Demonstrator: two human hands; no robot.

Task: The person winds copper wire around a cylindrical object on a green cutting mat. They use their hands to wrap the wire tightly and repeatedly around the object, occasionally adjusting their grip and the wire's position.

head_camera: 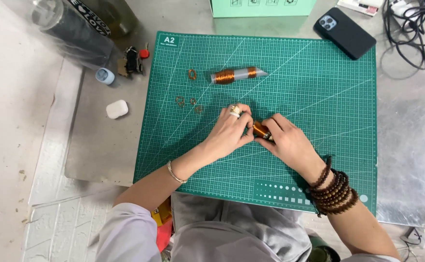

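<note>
My left hand (229, 132) and my right hand (290, 141) meet over the middle of a green cutting mat (319, 97). Between their fingertips they grip a small spool wound with copper wire (261, 130). A ring sits on a left finger, and dark wooden bead bracelets wrap my right wrist. Farther back on the mat lies a grey tube wound with copper wire (236, 74). Several small copper wire rings (192, 74) lie to the left of my hands.
A black phone (344, 32) lies at the mat's back right corner, with black cables (411, 29) beyond it. A white earbud case (117, 108), a small blue cap (105, 75) and a clear plastic bag with a dark bottle (74, 24) sit left of the mat.
</note>
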